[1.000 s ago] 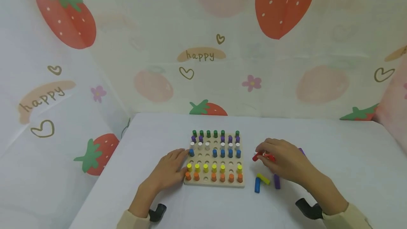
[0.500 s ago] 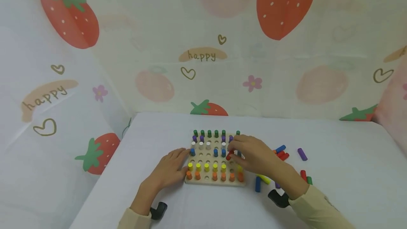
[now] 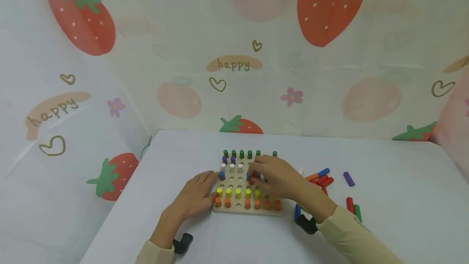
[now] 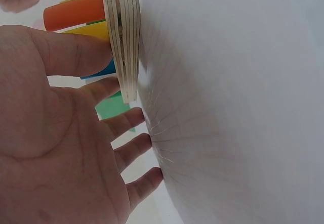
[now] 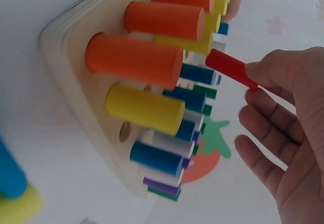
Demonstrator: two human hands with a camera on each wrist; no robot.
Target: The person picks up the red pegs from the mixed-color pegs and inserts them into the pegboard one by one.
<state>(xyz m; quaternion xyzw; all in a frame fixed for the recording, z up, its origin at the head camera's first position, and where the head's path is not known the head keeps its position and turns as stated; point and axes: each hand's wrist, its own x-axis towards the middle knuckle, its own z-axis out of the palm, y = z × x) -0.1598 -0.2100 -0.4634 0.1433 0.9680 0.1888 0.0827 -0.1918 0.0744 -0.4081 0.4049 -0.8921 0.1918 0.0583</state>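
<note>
A pale wooden pegboard (image 3: 234,211) lies on the table, with upright pegs in rows of green, purple, white, blue, yellow and orange. My left hand (image 3: 196,194) rests at its left side; in the left wrist view the thumb touches the board's edge (image 4: 123,32) and the other fingertips reach the tablecloth. Between thumb and fingertips, my right hand (image 3: 280,176) pinches a red peg (image 5: 230,68), tilted above the board. In the head view, that hand hides several blue, white and purple pegs on the board's right. A row of holes behind the yellow pegs (image 3: 238,192) is partly visible.
Loose pegs lie right of the board, among them a blue one (image 3: 324,172), a purple one (image 3: 349,179), a red one (image 3: 350,204) and a green one (image 3: 357,212). Others sit partly under my right forearm. A strawberry-print curtain (image 3: 234,97) stands behind the table.
My right hand has carried a red peg leftward from the loose pile to above the board, moving slightly further left in the last half second. The left hand has stayed at the board's edge.
</note>
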